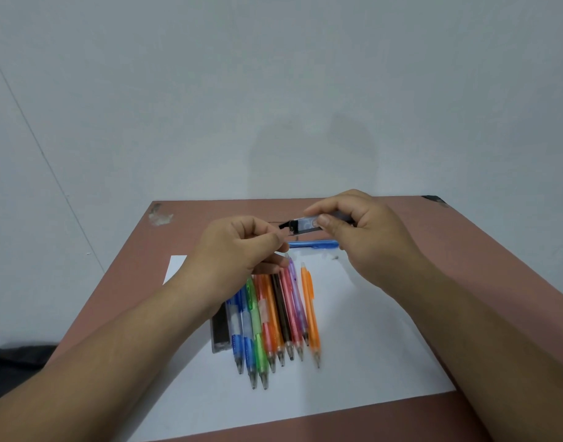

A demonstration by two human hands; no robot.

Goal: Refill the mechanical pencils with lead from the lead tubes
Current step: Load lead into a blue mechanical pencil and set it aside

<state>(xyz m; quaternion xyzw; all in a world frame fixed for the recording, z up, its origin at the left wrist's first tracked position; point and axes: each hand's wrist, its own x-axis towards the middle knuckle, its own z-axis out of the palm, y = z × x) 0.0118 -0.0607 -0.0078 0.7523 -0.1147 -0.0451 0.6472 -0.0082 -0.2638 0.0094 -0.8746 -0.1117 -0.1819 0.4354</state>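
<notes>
Hands (305, 244) w/ lead tube (305, 225) hide pencils' (273, 320) tops.

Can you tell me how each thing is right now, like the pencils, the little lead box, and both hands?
lead tube: held in the air, black cap end swung open.
right hand: grips the lead tube.
left hand: fingers pinched together at the tube's open end; lead too thin to see.
row of pencils: lying side by side on the paper, tips toward the person.
blue pencil: lying apart, crosswise.
second lead tube: lying flat beside the row.
paper: flat on the table.
</notes>
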